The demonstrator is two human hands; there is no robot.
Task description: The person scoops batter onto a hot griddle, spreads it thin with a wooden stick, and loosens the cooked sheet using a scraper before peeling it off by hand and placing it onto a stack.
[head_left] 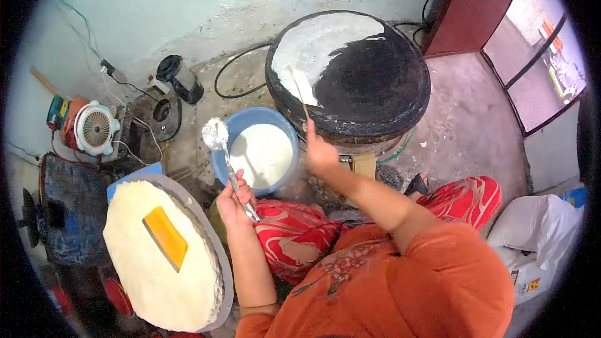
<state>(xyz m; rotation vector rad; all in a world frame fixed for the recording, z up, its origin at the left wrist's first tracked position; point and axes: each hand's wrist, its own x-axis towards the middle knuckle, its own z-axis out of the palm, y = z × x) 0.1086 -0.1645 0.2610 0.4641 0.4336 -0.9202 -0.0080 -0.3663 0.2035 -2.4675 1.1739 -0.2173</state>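
Observation:
My left hand [235, 203] is closed around the handle of a metal ladle [216, 135], whose bowl is coated with white batter and hangs over the left rim of a blue bucket [218, 164]. White liquid batter [266, 153] lies in the bucket. My right hand [322, 153] grips a thin spreader [298, 91], its far end in the white batter layer [322, 32] on a large round black griddle [382, 81]. The layer covers the left and far part of the griddle; the near right part is bare and black.
At the left a stack of pale round flatbreads [156, 288] bears a yellow scraper [167, 238]. Beyond it are a small blower [96, 126], cords and a dark jug [180, 78]. White sacks [532, 231] lie at the right, near a doorway.

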